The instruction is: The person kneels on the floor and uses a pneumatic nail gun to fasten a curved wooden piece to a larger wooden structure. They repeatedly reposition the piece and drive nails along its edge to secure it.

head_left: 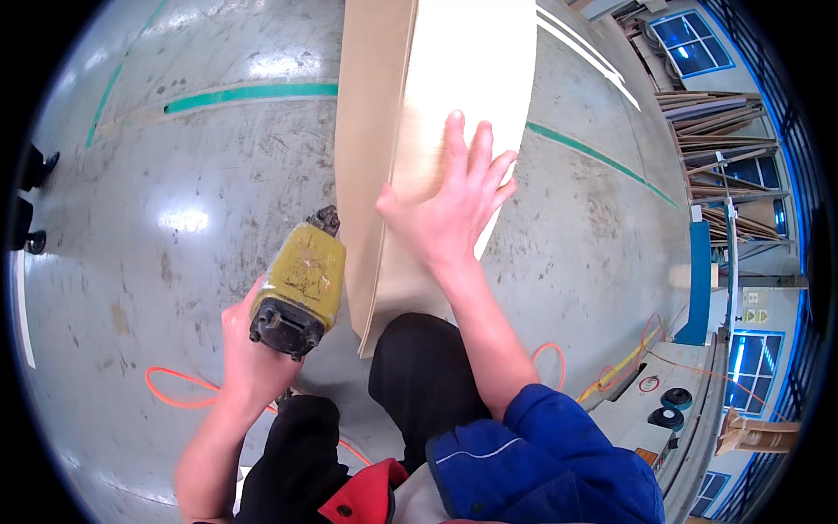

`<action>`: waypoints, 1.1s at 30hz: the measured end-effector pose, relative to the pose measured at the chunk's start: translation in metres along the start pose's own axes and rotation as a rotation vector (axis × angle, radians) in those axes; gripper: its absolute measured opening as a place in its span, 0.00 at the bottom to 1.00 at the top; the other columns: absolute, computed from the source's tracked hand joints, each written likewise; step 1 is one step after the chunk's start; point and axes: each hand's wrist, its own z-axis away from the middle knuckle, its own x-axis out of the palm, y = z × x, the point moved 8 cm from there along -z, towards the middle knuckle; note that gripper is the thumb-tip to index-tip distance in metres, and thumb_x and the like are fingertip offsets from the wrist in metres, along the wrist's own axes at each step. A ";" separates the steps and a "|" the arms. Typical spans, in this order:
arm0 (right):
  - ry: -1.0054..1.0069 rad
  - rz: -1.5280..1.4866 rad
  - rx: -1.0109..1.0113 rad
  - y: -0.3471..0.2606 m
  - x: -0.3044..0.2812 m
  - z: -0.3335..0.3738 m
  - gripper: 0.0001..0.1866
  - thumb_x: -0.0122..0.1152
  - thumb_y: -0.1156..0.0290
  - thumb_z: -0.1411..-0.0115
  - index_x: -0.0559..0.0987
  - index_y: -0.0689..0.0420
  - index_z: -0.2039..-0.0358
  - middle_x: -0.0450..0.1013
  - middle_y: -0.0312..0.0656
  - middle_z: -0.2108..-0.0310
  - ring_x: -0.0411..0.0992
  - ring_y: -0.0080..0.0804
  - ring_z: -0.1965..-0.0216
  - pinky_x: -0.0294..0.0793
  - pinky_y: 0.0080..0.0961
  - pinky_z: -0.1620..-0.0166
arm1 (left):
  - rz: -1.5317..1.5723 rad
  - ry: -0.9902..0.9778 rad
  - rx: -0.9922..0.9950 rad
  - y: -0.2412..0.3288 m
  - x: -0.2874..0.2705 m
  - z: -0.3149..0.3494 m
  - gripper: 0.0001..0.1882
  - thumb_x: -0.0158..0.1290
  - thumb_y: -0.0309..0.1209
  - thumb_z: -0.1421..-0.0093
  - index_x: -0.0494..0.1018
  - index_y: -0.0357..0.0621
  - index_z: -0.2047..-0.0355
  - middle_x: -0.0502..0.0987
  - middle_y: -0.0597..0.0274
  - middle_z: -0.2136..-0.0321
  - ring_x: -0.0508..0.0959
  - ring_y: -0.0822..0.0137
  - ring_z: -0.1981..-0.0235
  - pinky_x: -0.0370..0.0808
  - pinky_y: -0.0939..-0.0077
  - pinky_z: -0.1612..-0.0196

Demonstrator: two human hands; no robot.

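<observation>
My left hand (253, 362) is wrapped round the grip of a nail gun (307, 266) with a scuffed yellow body and a black end cap. The tool's dark nose points away from me, close to the left side of a long wooden board piece (471, 61). Pale wood makes up its upper face, and a browner side panel (370, 140) runs along its left. My right hand (449, 205) lies on the pale face with fingers spread and thumb at the left edge. The piece's near end reaches my knee. Whether the nose touches the wood, I cannot tell.
An orange air hose (179, 402) loops across the grey floor (218, 166) by my feet. Green floor lines (253, 94) run either side. At right stand a light machine (642, 393) and shelves of wood strips (720, 122). Another person's dark shoes (37, 242) show at far left.
</observation>
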 end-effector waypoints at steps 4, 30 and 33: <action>-0.002 0.004 0.002 -0.001 0.004 -0.002 0.62 0.73 0.46 0.61 0.60 0.47 0.24 0.53 0.63 0.28 0.44 0.91 0.31 0.42 0.86 0.38 | 0.020 -0.014 -0.005 0.001 0.002 0.001 0.21 0.63 0.16 0.54 0.77 0.34 0.57 0.84 0.48 0.70 0.86 0.45 0.65 0.81 0.66 0.62; -0.412 -0.027 0.327 0.005 0.037 -0.314 0.82 0.72 0.22 0.63 0.48 0.72 0.24 0.48 0.63 0.24 0.47 0.73 0.26 0.59 0.67 0.31 | -0.658 -0.138 -0.392 -0.278 0.040 0.041 0.30 0.61 0.27 0.44 0.68 0.39 0.41 0.84 0.42 0.65 0.85 0.40 0.60 0.81 0.46 0.58; -0.393 0.045 0.338 0.001 0.038 -0.319 0.80 0.72 0.23 0.63 0.51 0.72 0.25 0.51 0.61 0.26 0.52 0.69 0.28 0.64 0.61 0.33 | -0.624 -0.128 -0.457 -0.304 0.046 0.060 0.30 0.62 0.28 0.45 0.67 0.39 0.41 0.84 0.40 0.63 0.85 0.39 0.60 0.81 0.45 0.58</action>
